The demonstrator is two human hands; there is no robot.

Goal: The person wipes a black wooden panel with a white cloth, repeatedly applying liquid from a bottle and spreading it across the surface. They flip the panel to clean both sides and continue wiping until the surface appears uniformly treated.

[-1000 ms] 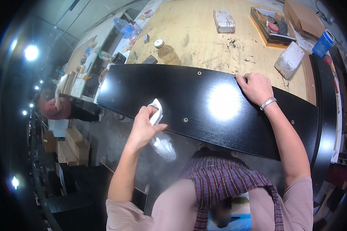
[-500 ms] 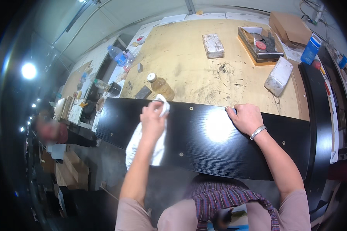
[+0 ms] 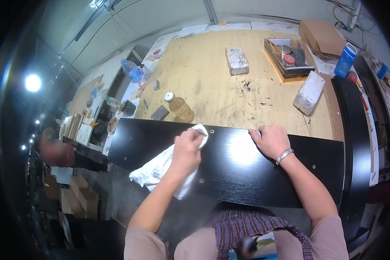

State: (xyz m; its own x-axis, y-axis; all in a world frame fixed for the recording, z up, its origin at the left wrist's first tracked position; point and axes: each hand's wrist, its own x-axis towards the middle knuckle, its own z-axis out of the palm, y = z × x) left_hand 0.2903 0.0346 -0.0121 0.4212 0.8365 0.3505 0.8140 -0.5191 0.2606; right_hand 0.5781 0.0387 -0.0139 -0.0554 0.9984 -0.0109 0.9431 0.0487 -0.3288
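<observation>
Left hand (image 3: pixel 187 151) has shifted to the right along the black board (image 3: pixel 229 182) since the half-second-earlier frame, closer to the brass-coloured insert (image 3: pixel 212 131) by the far edge. White cloth (image 3: pixel 156 170) moved with it; then it hung down toward the near edge, now it spreads to the lower left beneath the forearm. Right hand (image 3: pixel 274 142) at the same spot on the board.

Left fingers: bunched tight on the cloth, a corner poking out above them. Right fingers: bent at the far edge, thumb apart; cannot tell whether they close on the board. Silver bracelet (image 3: pixel 284 156) on that wrist.

Board lies across the middle of the frame, glossy, bright glare near centre, along the near side of the yellowish table (image 3: pixel 203 56). Beyond it, left of centre: white-capped bottle (image 3: pixel 181 109) of amber liquid, dark block (image 3: pixel 160 113) just beside. Upper right: pale block (image 3: pixel 237 60), open box (image 3: pixel 297 77) of odds and ends, second pale block (image 3: pixel 309 93), blue bottle (image 3: pixel 345 60). Another person (image 3: pixel 58 152), blurred, at far left.
</observation>
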